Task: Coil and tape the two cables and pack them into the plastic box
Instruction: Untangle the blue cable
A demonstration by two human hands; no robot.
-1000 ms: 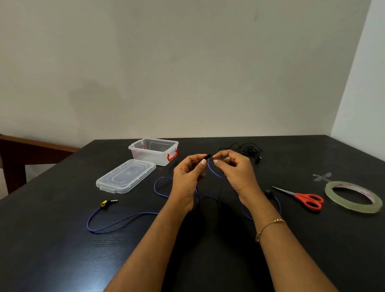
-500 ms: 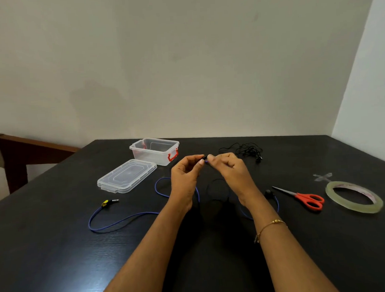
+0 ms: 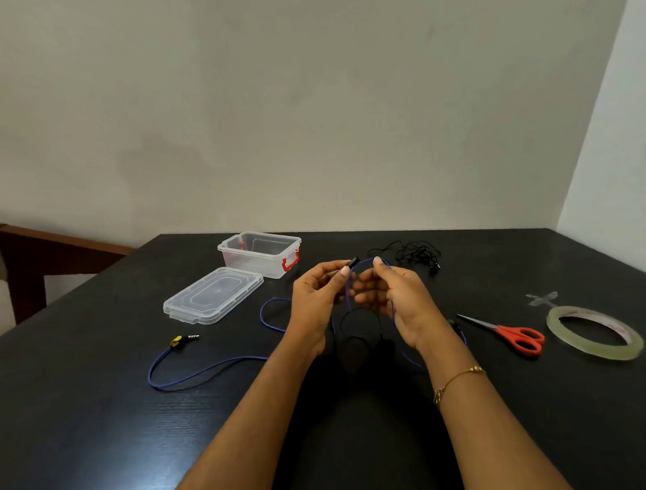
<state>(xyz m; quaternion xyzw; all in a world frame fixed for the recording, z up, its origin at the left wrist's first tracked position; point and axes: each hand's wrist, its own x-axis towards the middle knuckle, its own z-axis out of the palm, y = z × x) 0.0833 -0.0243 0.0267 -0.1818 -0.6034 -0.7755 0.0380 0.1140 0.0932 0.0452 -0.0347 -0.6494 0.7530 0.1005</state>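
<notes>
One view only — a wide-angle camera worn on the person's head, looking forward and down across a dark table [image 3: 99, 421] toward a pale wall [image 3: 307, 97]. The wall fills the upper half, from 10 to 2 o'clock; the table's far edge runs just above mid-frame. Both forearms enter from 6 o'clock and the hands meet near centre, close to the lens. Straight lines bow toward the edges — lens distortion. With a single camera, no second view shares the scene.
</notes>
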